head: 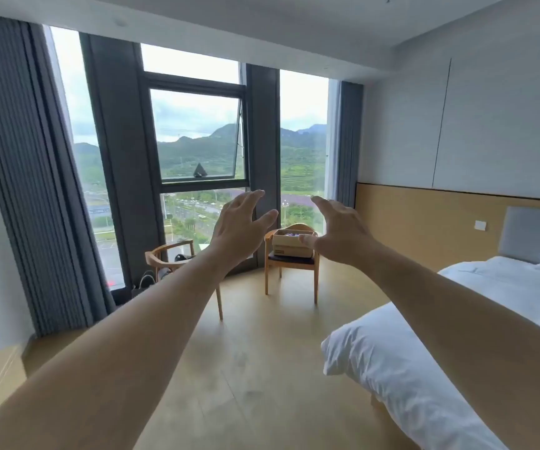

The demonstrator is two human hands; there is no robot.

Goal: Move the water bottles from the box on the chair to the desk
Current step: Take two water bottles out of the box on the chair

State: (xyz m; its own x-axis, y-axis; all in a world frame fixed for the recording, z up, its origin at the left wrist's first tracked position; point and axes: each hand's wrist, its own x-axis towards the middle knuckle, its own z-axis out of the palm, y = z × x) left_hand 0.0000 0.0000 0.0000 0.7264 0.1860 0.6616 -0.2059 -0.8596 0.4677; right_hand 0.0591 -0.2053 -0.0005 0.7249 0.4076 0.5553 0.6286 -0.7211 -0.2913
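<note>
1. Left hand [241,228] and right hand [338,230] raised, apart, fingers spread, holding nothing.
2. Cardboard box [291,245] on wooden chair [291,271] by window, far beyond both hands.
3. White bed [456,319] at right.

Colours here are pretty muted: tan cardboard box [292,244] on a light wood chair [291,261] with a dark seat, pale wood floor [245,368], white bedding [456,336], grey-blue pleated curtains [28,177], green hills through the window [197,151].
</note>
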